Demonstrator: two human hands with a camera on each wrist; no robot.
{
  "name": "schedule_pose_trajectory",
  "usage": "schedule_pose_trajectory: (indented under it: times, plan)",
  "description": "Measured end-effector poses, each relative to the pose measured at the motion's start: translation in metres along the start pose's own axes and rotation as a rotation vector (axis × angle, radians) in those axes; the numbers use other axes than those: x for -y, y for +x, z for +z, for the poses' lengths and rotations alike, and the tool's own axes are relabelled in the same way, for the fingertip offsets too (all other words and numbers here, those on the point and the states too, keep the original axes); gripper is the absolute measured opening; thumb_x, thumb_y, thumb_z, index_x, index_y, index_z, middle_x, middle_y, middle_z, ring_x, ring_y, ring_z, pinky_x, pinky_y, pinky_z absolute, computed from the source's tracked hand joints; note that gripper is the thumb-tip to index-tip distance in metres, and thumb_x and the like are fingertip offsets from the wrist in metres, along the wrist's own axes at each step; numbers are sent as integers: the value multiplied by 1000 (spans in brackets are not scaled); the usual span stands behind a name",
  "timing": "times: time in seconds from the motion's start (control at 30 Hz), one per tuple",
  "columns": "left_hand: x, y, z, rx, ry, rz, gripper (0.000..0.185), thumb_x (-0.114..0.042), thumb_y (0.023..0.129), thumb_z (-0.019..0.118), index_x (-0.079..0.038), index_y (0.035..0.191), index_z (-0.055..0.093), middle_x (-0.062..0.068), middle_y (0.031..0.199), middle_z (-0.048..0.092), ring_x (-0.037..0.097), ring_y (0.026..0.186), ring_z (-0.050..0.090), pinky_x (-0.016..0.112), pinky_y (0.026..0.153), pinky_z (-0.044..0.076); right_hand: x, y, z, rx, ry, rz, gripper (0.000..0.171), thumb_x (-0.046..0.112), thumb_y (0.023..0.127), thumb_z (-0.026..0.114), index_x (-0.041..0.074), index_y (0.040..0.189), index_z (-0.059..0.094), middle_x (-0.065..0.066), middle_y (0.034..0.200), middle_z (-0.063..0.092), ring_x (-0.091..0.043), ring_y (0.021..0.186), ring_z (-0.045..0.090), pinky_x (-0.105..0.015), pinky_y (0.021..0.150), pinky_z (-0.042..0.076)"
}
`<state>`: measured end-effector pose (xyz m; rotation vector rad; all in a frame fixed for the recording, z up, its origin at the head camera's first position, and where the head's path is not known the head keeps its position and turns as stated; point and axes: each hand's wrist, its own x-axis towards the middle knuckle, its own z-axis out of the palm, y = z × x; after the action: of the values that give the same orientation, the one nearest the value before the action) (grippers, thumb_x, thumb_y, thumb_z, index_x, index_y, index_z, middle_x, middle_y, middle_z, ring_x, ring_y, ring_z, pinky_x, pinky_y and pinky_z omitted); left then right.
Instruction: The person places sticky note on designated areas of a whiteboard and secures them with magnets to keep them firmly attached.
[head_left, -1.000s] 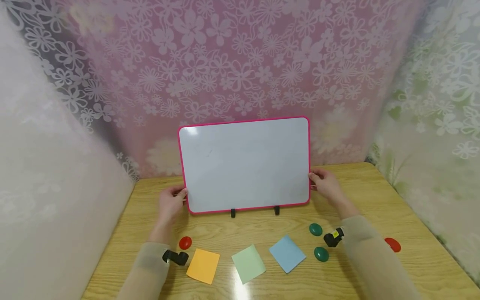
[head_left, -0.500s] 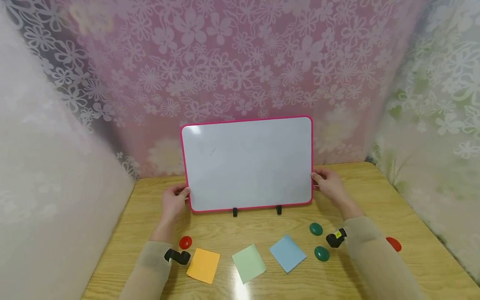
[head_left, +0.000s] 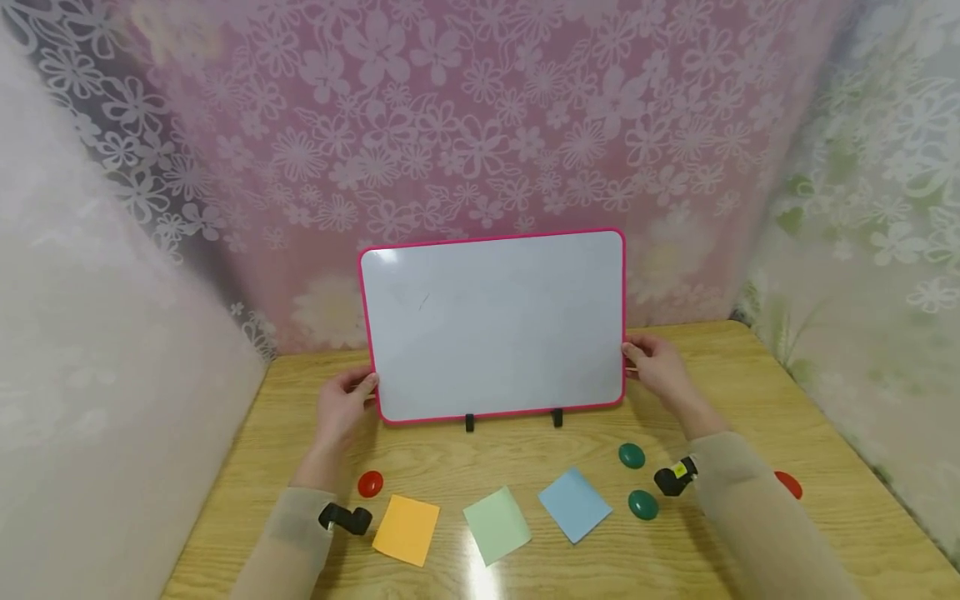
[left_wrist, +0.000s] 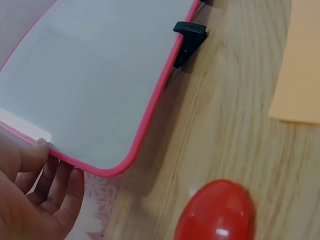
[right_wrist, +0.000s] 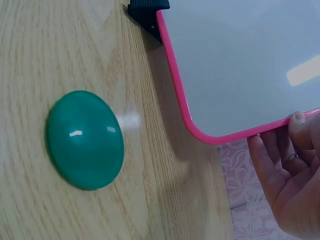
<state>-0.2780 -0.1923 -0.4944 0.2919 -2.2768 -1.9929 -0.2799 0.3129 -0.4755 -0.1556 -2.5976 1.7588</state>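
Holding a pink-framed whiteboard [head_left: 493,325] upright near the desk's [head_left: 750,392] far edge.
Left hand [head_left: 341,408] pinches its lower left edge, right hand [head_left: 656,367] its right edge, thumbs in front, fingers curled behind; forearms reach forward past paper squares and magnets.

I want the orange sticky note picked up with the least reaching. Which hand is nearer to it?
Left. The left hand holds the whiteboard's left edge, just up-left of the orange sticky note. The right hand holds the opposite edge, across the table.
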Motion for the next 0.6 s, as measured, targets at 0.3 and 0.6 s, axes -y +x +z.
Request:
schedule_pose_trajectory:
  times: [0.3,0.6]
  plan:
    - [2,1,-7,63,34,40,37,-15,106,70,4,137,67,21,126,68,25,103,66,54,103,56,-2,-1,-2,17,17,-17,50,26,117,46,-12,150,48,-29,140,56,-30,120,62,-45,101,58]
    - [-2,-5,-13,102,130,93,44,-17,105,71,3,143,64,23,138,66,34,118,65,47,101,58,-12,-4,-10,43,-22,-98,48,27,116,50,-9,148,52,-30,138,60,-37,120,66,-44,95,61]
